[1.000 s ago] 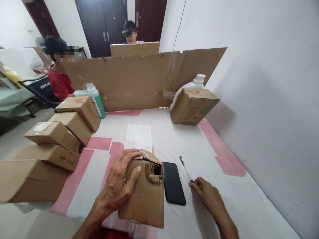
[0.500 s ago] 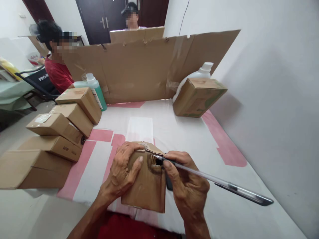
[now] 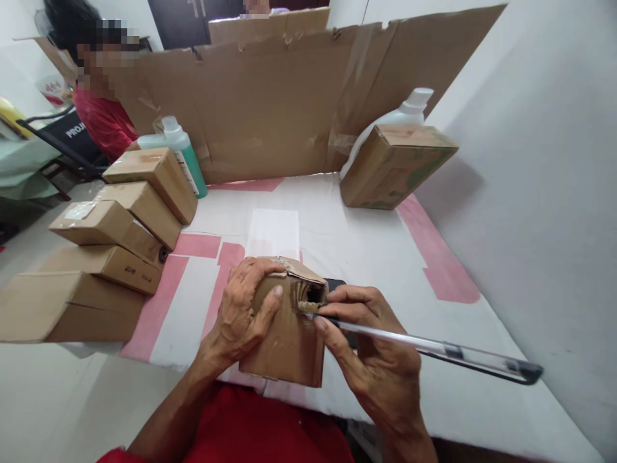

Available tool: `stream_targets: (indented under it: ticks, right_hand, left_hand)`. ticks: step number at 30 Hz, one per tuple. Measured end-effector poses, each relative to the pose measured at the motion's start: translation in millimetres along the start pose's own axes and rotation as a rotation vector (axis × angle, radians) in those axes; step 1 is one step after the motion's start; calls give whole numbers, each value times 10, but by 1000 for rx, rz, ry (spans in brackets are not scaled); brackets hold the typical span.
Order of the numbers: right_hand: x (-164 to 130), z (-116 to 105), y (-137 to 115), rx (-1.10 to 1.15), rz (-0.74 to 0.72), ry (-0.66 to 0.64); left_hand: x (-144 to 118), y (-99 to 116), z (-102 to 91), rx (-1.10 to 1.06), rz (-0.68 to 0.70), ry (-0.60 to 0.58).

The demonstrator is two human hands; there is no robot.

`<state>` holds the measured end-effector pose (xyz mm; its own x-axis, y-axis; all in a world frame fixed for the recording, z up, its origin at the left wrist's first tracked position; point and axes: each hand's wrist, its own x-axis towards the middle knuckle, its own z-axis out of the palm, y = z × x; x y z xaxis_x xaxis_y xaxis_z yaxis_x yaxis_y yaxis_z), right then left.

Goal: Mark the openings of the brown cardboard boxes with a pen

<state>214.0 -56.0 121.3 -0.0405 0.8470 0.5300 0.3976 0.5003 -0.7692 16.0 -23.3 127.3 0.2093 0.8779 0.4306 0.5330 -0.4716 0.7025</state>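
**Pen tip at the torn corner of a small carton**

A small brown cardboard box [image 3: 284, 334] with a ragged hole in its top right corner stands at the near edge of the white and pink covered table [image 3: 366, 251], right in front of the person. The left hand [image 3: 243, 312] wraps over the box's top left side, fingers curled on the top edge and the thumb pressed flat on the near face. The right hand [image 3: 371, 350] pinches a clear plastic ballpoint pen [image 3: 424, 350] between thumb and fingers; the pen's tip sits at the lower rim of the torn hole, and its capped end sticks out to the right over the table. A black phone [image 3: 336, 283] lies just behind the right hand, mostly hidden.

On the left, a stack of plain brown cardboard boxes [image 3: 120, 225] runs from near to far, with a green bottle with a white cap [image 3: 186, 161] behind it. At the far right a tilted brown carton [image 3: 393, 167] leans against a white plastic jug [image 3: 405, 112]. A tall sheet of brown cardboard [image 3: 289, 109] stands across the far edge of the table. Beyond it at the far left sits a person in a red shirt [image 3: 99, 119].
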Motion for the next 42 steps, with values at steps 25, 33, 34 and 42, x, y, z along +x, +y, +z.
stream_targets:
  ticks: [25, 33, 34, 42]
  right_hand:
    - [-415, 66, 1172, -837, 858, -345]
    - [-450, 241, 1266, -446, 953, -147]
    - [-481, 241, 1268, -308, 937, -111]
    - [-424, -144, 638, 814, 963, 327]
  left_hand:
    - [17, -71, -28, 88, 11, 11]
    - [-10, -91, -21, 67, 11, 4]
    - [-9, -90, -22, 67, 13, 8]
    - [-14, -83, -29, 66, 18, 7]
